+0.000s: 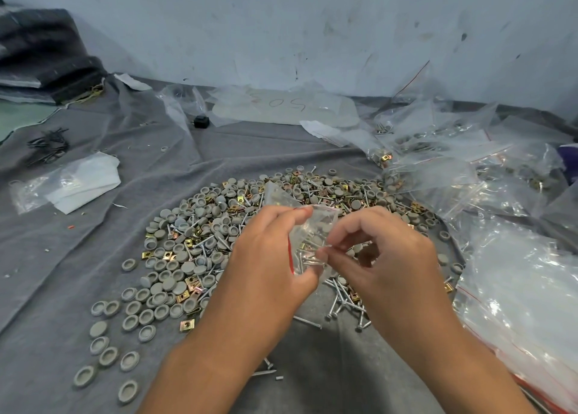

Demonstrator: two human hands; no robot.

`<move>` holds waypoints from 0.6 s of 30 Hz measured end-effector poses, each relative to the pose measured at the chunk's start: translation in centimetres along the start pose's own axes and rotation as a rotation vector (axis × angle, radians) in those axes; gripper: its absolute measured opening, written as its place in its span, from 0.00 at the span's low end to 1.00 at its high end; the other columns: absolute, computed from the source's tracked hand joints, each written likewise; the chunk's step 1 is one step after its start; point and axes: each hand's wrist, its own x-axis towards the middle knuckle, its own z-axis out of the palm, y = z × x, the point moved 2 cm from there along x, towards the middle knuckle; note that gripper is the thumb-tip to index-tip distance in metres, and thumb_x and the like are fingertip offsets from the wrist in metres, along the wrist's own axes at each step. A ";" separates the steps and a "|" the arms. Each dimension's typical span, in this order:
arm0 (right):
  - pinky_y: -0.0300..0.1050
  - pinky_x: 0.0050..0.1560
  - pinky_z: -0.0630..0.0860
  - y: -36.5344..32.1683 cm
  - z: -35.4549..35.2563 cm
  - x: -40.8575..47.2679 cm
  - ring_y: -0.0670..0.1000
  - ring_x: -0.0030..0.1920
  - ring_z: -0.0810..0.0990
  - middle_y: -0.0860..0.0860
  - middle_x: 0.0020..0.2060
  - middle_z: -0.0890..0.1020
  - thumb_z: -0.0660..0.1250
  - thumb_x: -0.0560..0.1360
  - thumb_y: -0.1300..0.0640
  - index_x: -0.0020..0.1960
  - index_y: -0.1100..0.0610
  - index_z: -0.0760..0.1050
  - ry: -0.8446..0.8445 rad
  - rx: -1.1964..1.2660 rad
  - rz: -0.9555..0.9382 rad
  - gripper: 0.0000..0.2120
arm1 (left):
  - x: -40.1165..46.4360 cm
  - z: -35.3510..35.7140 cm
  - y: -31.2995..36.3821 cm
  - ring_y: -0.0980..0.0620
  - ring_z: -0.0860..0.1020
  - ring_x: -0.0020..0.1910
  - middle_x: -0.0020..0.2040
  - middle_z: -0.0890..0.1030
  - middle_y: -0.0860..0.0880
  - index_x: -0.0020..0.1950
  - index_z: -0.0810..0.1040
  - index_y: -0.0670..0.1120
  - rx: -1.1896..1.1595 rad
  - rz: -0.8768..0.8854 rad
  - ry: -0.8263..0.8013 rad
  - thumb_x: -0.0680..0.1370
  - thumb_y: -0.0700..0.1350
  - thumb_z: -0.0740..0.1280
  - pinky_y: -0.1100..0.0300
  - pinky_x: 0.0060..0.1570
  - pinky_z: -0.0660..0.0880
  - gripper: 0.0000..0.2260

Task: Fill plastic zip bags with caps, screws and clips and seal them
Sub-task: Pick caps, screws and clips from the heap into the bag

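Grey cloth, scuffed wall

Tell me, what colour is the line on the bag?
Red, along the bag edge; head view.

A small clear zip bag with a red strip holds screws and grey caps. It is above a mixed pile of caps, screws, brass clips.

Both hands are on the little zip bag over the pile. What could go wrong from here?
1. The zip bag looks unsealed, with its red-striped mouth between the left hand and right hand; a tilt could spill its screws and caps back onto the pile.
2. The screws inside might pierce the thin plastic if squeezed.
3. Loose screws lying under the hands could snag the bag or prick a finger.
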 end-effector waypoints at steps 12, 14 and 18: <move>0.32 0.34 0.70 1.8 0.0 -0.1 0.41 0.34 0.78 0.45 0.36 0.83 0.74 0.75 0.54 0.44 0.49 0.77 -0.096 0.298 0.358 0.07 | -0.2 -0.6 0.3 0.65 0.69 0.53 0.60 0.73 0.60 0.71 0.74 0.52 0.007 -0.005 0.037 0.71 0.37 0.74 0.79 0.58 0.61 0.29; 0.33 0.36 0.71 1.9 0.1 0.0 0.42 0.35 0.79 0.45 0.37 0.84 0.74 0.76 0.55 0.45 0.47 0.77 -0.121 0.359 0.379 0.06 | -0.2 -0.7 0.3 0.65 0.70 0.54 0.59 0.72 0.60 0.71 0.75 0.51 -0.012 -0.012 0.065 0.72 0.34 0.71 0.78 0.58 0.62 0.28; 0.39 0.38 0.75 2.2 0.5 -0.6 0.42 0.38 0.80 0.38 0.42 0.83 0.74 0.75 0.50 0.46 0.43 0.76 -0.367 0.111 0.347 0.07 | -0.2 -1.3 0.5 0.60 0.74 0.50 0.57 0.74 0.59 0.70 0.76 0.47 -0.057 -0.003 0.184 0.72 0.30 0.67 0.77 0.50 0.66 0.28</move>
